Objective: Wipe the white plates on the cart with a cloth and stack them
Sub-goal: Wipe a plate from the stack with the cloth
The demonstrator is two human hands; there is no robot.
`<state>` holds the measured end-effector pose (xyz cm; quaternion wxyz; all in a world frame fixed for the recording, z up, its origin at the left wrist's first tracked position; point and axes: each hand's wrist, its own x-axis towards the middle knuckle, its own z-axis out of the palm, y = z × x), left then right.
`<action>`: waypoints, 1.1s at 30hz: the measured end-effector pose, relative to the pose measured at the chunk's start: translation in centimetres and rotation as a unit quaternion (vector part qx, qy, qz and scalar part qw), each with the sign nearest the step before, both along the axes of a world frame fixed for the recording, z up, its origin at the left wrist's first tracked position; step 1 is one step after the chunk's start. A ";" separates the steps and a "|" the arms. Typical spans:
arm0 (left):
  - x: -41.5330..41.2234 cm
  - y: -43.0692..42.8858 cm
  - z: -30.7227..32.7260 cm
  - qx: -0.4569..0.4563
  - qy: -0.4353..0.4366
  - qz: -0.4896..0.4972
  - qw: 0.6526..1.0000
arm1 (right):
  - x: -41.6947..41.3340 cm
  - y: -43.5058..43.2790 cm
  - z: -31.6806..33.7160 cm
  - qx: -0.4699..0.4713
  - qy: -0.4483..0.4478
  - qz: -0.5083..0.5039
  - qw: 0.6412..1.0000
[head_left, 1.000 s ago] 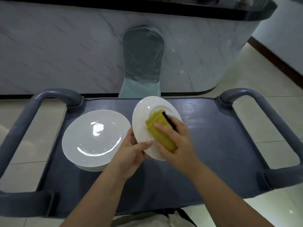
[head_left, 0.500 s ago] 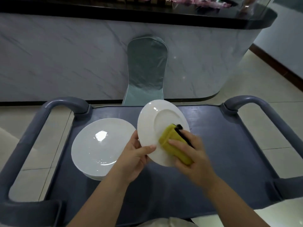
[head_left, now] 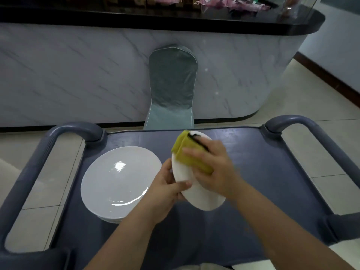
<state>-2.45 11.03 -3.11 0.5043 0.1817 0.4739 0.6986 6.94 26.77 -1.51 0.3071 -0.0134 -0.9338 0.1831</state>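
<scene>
A white plate is held tilted above the middle of the grey-blue cart. My left hand grips its left rim, thumb on the face. My right hand holds a folded yellow cloth with a dark edge and presses it on the plate's upper part. The hand and cloth cover most of the plate's upper half. A stack of white plates lies flat on the cart's left side, just left of my left hand.
Rounded grey handles rise at the cart's left and right ends. Beyond the cart stands a covered chair against a marble-fronted counter with a black top. Tiled floor lies to the right.
My right hand has slid the cloth from the plate's lower middle up to its top edge. The plate stays tilted in my left hand. The camera view has risen a little.
</scene>
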 end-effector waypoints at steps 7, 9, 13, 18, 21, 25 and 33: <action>-0.1 0.5 0.4 -0.007 0.042 0.004 0.999 | -1.1 -1.6 0.9 -0.068 0.004 -0.046 0.997; -0.3 0.3 0.3 -0.002 0.046 0.004 0.999 | -0.6 -2.0 1.0 -0.004 -0.021 0.056 0.998; 0.6 0.2 0.4 -0.011 0.037 -0.018 0.999 | -2.4 2.4 2.7 -0.110 -0.023 -0.028 0.993; 0.8 0.5 0.6 0.020 -0.104 0.053 0.993 | 0.9 6.7 0.8 -0.294 -0.036 -0.214 0.931; 0.7 1.5 0.7 0.044 -0.190 0.110 0.975 | 5.2 4.1 -1.8 -0.291 0.025 -0.282 0.914; 1.3 3.9 0.7 0.051 -0.239 0.136 0.960 | 5.2 -3.7 -3.4 -0.126 0.065 -0.190 0.971; 1.8 4.0 0.6 0.070 -0.302 0.154 0.938 | 7.4 0.0 -4.6 -0.158 0.100 -0.291 0.938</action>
